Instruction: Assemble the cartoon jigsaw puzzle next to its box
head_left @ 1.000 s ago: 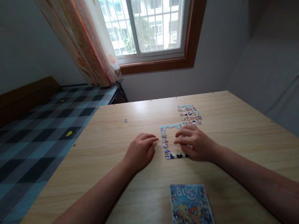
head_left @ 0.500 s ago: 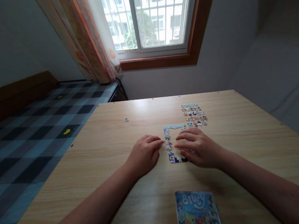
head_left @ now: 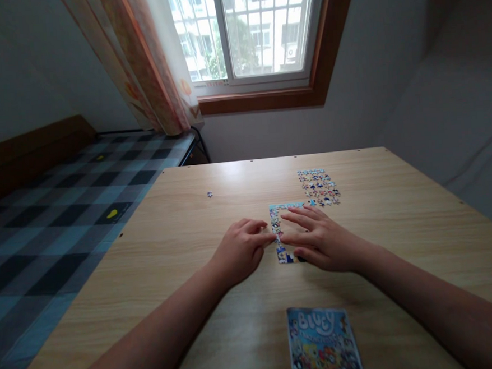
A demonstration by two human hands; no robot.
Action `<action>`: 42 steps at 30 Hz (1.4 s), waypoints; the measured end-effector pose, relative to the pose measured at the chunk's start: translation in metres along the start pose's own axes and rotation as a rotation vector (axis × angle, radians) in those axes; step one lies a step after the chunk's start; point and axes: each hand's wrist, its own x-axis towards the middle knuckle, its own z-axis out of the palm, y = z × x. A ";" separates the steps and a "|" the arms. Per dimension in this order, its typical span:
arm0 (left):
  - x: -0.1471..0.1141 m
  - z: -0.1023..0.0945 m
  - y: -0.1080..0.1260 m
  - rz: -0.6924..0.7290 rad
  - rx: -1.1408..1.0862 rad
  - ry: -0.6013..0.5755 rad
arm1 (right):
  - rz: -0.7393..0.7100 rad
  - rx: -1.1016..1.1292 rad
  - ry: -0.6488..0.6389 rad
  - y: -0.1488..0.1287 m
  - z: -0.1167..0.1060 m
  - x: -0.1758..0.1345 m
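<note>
A jigsaw puzzle border (head_left: 282, 256) lies on the table with bare wood inside it; my right hand hides its right side. My left hand (head_left: 242, 249) is at the border's left edge, its index fingertip stretched onto the strip of joined pieces and the other fingers loosely bent. Over the middle of the border is my right hand (head_left: 323, 238), palm down with fingers spread. Its index fingertip comes close to that same left strip, opposite the left fingertip. I see no piece held in either hand.
Rows of loose puzzle pieces (head_left: 318, 186) lie beyond the border, to the right. A single puzzle piece (head_left: 209, 194) sits alone at the far left. Closer to me is a picture box (head_left: 324, 345) marked "Bluey". A bed (head_left: 63, 220) stands left of the wooden table (head_left: 180, 211).
My left index finger has moved right onto the border's left strip. My right hand has shifted slightly left, its fingertips now reaching that strip.
</note>
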 end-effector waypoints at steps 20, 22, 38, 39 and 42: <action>-0.020 -0.027 -0.100 -0.826 0.401 0.125 | 0.108 0.017 0.475 0.016 0.000 -0.001; -0.020 -0.027 -0.107 -0.887 0.433 0.088 | 0.117 0.018 0.491 0.018 0.001 -0.001; 0.008 -0.033 -0.126 -0.818 0.399 0.097 | 0.098 0.012 0.529 0.015 -0.005 0.000; 0.007 -0.032 -0.125 -0.812 0.390 0.095 | 0.103 0.011 0.523 0.015 -0.005 -0.001; 0.004 -0.028 -0.125 -0.789 0.384 0.127 | 0.112 0.012 0.510 0.016 -0.006 -0.003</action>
